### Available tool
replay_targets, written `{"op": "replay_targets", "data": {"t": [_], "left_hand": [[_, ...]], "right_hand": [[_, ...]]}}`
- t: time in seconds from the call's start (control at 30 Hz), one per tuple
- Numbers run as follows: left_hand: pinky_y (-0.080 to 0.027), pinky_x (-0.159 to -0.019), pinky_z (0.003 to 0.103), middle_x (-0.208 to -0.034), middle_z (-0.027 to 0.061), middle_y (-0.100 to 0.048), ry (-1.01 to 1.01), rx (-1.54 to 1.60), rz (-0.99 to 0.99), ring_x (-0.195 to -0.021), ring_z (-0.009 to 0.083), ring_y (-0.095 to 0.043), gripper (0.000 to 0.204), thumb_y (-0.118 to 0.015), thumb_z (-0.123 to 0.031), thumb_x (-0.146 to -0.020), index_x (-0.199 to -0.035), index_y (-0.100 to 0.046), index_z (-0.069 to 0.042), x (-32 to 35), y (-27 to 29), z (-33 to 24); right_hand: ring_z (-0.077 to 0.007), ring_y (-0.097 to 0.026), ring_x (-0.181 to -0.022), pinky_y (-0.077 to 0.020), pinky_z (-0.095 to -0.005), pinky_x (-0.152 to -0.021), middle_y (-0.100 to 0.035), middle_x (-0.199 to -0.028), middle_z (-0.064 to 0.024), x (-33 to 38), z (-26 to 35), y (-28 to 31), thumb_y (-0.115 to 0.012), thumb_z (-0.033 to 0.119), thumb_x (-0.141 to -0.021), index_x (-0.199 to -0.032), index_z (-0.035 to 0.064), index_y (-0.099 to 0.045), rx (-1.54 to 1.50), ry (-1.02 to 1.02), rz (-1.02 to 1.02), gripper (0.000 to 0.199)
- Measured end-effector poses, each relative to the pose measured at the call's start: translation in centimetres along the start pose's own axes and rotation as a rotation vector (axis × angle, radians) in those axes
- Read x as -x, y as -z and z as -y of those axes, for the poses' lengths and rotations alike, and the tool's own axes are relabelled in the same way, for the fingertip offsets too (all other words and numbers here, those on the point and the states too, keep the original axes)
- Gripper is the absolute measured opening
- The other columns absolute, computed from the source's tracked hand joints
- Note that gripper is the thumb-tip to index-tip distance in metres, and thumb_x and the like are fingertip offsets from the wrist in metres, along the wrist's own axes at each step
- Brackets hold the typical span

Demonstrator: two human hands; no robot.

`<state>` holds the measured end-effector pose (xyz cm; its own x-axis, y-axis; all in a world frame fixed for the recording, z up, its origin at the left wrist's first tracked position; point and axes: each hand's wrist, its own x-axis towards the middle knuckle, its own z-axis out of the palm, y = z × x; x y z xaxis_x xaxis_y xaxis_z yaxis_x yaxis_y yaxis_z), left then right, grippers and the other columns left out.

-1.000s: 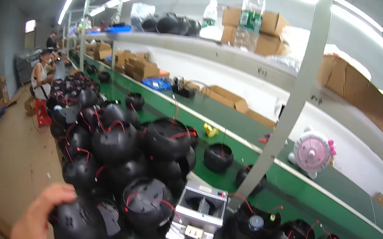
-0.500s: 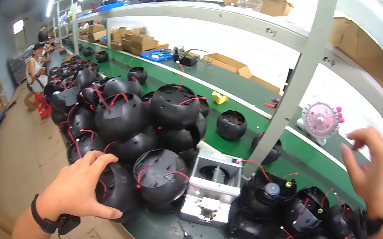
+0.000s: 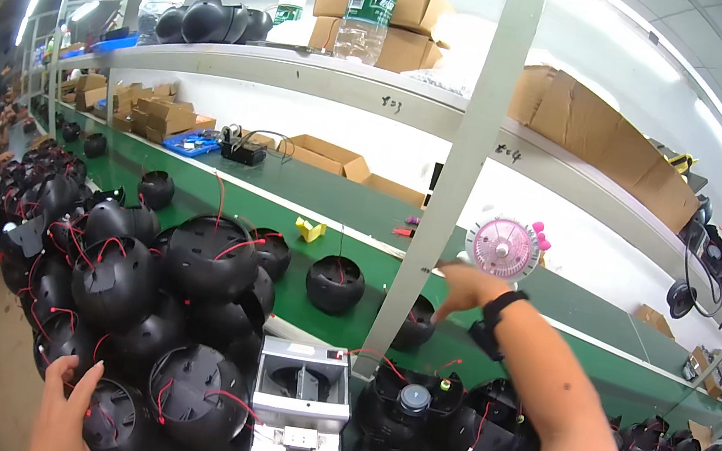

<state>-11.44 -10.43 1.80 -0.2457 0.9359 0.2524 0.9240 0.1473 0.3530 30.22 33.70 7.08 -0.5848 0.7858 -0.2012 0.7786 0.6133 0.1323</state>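
My left hand [image 3: 75,421] is low at the left, thumb and fingers spread around the side of a black round plastic shell [image 3: 116,422] with red wires; I cannot tell how firmly it touches. Another such shell [image 3: 199,394] is beside it. My right arm stretches across the bench. My right hand [image 3: 472,292] is just above and beside a black shell [image 3: 414,325] partly behind the shelf post [image 3: 443,192]. Its thumb points down toward that shell, apart from the fingers, whose tips end at the post. Between my arms stands a grey metal fixture [image 3: 301,402].
Black shells [image 3: 113,280] with red wires are heaped at the left. More shells [image 3: 481,422] crowd the right. A lone shell [image 3: 335,284] and a yellow piece [image 3: 309,231] rest on the green surface. Behind the post is a pink fan [image 3: 504,248]. A shelf [image 3: 310,74] runs overhead.
The view has turned right and up. My right hand has swung from the raised right side down and left to the shell by the post. My left hand stays by its shell, shifted toward its side.
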Motion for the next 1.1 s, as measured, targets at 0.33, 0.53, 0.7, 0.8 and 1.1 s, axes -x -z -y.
{"op": "replay_targets", "data": {"t": [0.33,0.53,0.7,0.8,1.1], "left_hand": [[-0.045,-0.107,0.046,-0.16,0.0244,-0.031,0.189,0.185,-0.554,-0.135,0.0392,-0.05,0.099,-0.061,-0.079,-0.081,-0.148,-0.049,-0.006,4.3,-4.7,1.5],[-0.053,-0.092,0.048,-0.133,0.0252,-0.048,-0.446,0.535,-0.915,-0.113,0.0408,-0.059,0.078,-0.086,-0.037,-0.082,-0.14,-0.048,-0.003,7.7,-6.8,-0.9],[-0.054,-0.074,0.04,-0.107,0.0176,-0.06,-0.438,0.415,-0.621,-0.09,0.0331,-0.062,0.057,-0.082,-0.032,-0.087,-0.126,-0.053,-0.004,7.6,-9.0,-3.3],[-0.052,-0.065,0.035,-0.095,0.0151,-0.063,-0.415,0.564,-0.584,-0.08,0.0295,-0.063,0.046,-0.082,-0.022,-0.086,-0.12,-0.058,-0.003,7.6,-10.8,-5.3],[-0.048,-0.056,0.039,-0.07,0.0084,-0.062,-0.452,0.584,-0.359,-0.061,0.0272,-0.061,0.03,-0.081,-0.032,-0.081,-0.091,-0.066,-0.008,10.2,-22.1,-7.3]], "right_hand": [[-0.0288,-0.067,-0.112,-0.0514,-0.0427,-0.099,-0.073,-0.123,-0.0125,-10.8,-5.0,-15.8,-0.086,0.039,-0.078,-0.128,0.0082,-0.07,-0.494,0.289,-0.03,0.061],[-0.0278,-0.067,-0.113,-0.0522,-0.04,-0.099,-0.072,-0.126,-0.0128,-4.6,-3.0,-8.6,-0.092,0.035,-0.069,-0.13,0.0095,-0.069,-0.432,0.098,0.278,0.071],[-0.0318,-0.064,-0.12,-0.0512,-0.0412,-0.104,-0.064,-0.137,-0.017,3.8,0.8,4.1,-0.095,0.052,-0.058,-0.145,0.0068,-0.055,-0.045,-0.079,0.323,0.106],[-0.0326,-0.063,-0.122,-0.0513,-0.0401,-0.103,-0.06,-0.14,-0.019,9.7,1.9,10.1,-0.096,0.051,-0.059,-0.15,0.0039,-0.044,-0.194,-0.131,0.368,0.115],[-0.0372,-0.059,-0.122,-0.0473,-0.0403,-0.103,-0.057,-0.131,-0.021,16.9,13.0,15.3,-0.097,0.047,-0.06,-0.15,0.0116,-0.045,-0.174,0.473,0.113,0.11]]}}
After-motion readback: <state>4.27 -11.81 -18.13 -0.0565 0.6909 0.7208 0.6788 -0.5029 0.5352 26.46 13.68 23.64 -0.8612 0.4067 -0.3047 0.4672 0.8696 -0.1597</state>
